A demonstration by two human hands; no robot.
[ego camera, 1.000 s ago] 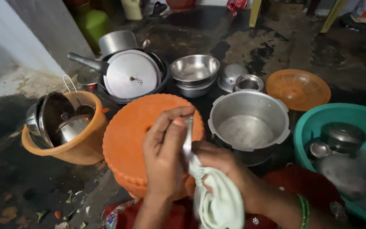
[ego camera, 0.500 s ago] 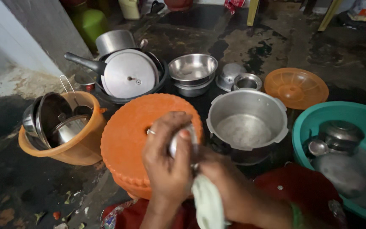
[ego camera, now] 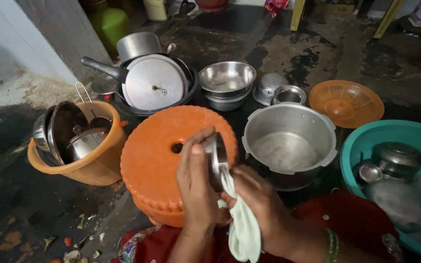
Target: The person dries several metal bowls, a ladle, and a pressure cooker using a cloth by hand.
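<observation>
My left hand (ego camera: 197,187) holds a small round steel plate (ego camera: 216,158) upright on its edge, above an upturned orange plastic stool (ego camera: 157,160). My right hand (ego camera: 261,212) presses a pale green cloth (ego camera: 242,229) against the plate's face; the cloth hangs down between my wrists. A green bangle (ego camera: 332,246) circles my right wrist. Directly beyond my right hand stands an open steel pressure cooker pot (ego camera: 288,143).
An orange tub (ego camera: 91,163) at the left holds steel bowls and lids. A dark basin (ego camera: 159,107) behind carries a large steel lid and a pan. Stacked steel bowls (ego camera: 226,83), small cups (ego camera: 288,93), an orange strainer (ego camera: 346,103) and a teal tub (ego camera: 366,141) with steel vessels surround them on the wet floor.
The plate has turned in my left hand and the cloth has shifted across it. The view has drifted slightly, with the vessels sitting where they were.
</observation>
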